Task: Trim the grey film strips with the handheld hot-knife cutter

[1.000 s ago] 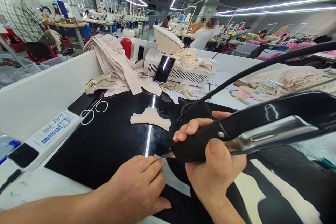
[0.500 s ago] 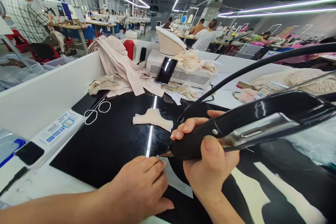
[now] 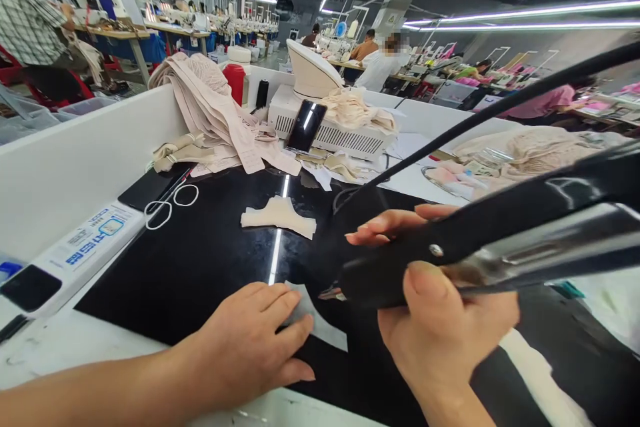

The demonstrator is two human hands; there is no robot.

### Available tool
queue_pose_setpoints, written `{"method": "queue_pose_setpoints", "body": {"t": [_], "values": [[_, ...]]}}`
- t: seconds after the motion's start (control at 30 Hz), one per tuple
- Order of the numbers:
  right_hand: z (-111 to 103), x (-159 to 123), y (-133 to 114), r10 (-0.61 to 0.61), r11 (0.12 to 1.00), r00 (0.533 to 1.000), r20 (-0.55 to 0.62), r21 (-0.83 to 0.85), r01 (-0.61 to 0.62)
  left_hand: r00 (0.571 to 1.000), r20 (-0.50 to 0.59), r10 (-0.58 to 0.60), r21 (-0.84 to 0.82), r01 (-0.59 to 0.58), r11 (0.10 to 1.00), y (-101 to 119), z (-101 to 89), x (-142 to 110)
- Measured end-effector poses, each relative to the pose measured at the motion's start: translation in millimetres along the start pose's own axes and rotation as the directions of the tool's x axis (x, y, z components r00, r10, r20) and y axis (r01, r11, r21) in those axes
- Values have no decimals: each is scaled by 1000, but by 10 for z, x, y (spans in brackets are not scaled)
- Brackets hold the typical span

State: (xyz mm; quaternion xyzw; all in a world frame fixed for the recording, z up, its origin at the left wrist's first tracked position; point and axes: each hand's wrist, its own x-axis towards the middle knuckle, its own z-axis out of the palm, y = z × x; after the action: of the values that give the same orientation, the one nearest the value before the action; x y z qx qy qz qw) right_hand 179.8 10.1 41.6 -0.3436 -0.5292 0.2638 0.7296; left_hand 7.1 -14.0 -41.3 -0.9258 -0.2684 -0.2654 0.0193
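Observation:
A small pale grey piece of fabric [image 3: 327,332] with a pointed end lies on the glossy black work mat [image 3: 200,280]. Over its left part rests my left hand [image 3: 253,330], palm down, fingers stretched out and thumb apart, the fingertips touching it. My right hand [image 3: 443,323] is closed around a black hand tool [image 3: 393,270] that has a long silver lever and a small coppery metal tip. That tip is just right of the grey piece, apart from it. Farther back on the mat lies a cream cut piece of fabric [image 3: 280,215].
A black cable [image 3: 440,147] crosses the right side. Behind the mat are beige strips [image 3: 215,113], a propped phone [image 3: 307,125] and a white vented box [image 3: 345,137]. At left lie a white box [image 3: 87,247] and white elastic loops [image 3: 159,215]. Other people sit at machines beyond.
My right hand and the tool have moved to the right, away from the grey fabric piece. My left hand still rests on it. The whole view has shifted slightly.

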Motion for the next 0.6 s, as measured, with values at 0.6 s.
{"method": "queue_pose_setpoints", "body": {"t": [0.6], "values": [[-288, -234, -125, 0, 1000, 999, -44, 25, 1, 999, 11, 37, 37, -37, 999, -41, -117, -16]]}}
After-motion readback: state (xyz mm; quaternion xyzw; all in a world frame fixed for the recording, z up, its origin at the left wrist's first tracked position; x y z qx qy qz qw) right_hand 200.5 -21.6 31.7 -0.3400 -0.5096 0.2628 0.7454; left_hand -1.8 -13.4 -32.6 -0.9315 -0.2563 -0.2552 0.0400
